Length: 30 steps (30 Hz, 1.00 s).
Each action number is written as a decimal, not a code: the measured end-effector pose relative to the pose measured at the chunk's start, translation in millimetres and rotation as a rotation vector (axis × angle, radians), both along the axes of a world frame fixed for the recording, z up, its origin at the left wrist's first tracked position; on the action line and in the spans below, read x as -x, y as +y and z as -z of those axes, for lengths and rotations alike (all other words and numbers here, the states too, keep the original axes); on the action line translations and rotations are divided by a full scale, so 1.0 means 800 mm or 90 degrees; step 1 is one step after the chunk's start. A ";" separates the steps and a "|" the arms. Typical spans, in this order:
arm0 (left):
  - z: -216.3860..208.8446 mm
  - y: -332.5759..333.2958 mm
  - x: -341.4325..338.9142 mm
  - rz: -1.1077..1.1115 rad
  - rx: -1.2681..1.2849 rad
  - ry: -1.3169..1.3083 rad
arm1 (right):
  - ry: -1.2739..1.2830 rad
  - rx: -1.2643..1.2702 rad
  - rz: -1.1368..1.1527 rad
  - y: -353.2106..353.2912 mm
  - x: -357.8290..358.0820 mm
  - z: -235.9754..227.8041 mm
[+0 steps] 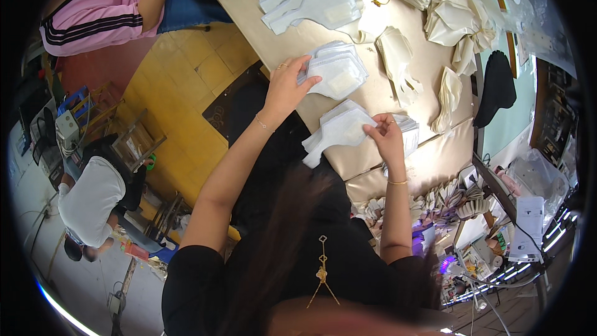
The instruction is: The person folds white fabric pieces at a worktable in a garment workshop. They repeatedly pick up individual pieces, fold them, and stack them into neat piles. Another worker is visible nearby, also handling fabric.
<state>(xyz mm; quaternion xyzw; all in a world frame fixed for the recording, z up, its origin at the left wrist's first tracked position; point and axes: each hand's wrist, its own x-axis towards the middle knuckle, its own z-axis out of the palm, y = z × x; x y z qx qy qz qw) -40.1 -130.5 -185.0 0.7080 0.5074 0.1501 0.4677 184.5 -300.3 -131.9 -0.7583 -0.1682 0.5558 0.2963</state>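
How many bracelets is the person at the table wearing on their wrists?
2: a thin bracelet behind the left hand, which touches a stack of pale pieces, and a gold-coloured bracelet behind the right hand, which holds a pale piece. No others show.

The left hand [286, 90] grips the left edge of a stack of white cut pieces [342, 78] on the padded tabletop [273, 40], its thumb on top; the right hand [389, 142] pinches the right edge of a nearer fan of white pieces [343, 129], whose narrow end points toward the lower left; another white stack [411, 135] lies partly hidden behind that hand; overlapping pale pieces [311, 5] spread along the far side, with cream bundles [457, 17] to their right; a person in a pink top [106, 22] is at the upper left.
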 end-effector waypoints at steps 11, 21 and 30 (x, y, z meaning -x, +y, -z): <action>-0.004 -0.007 -0.010 -0.025 -0.048 0.031 | -0.181 -0.125 0.125 0.093 0.036 0.056; -0.002 0.001 -0.008 0.052 -0.126 0.043 | -0.057 -0.143 0.220 0.101 0.035 0.058; 0.007 0.004 -0.008 0.038 -0.117 0.012 | 0.071 -0.088 0.190 0.048 0.011 0.016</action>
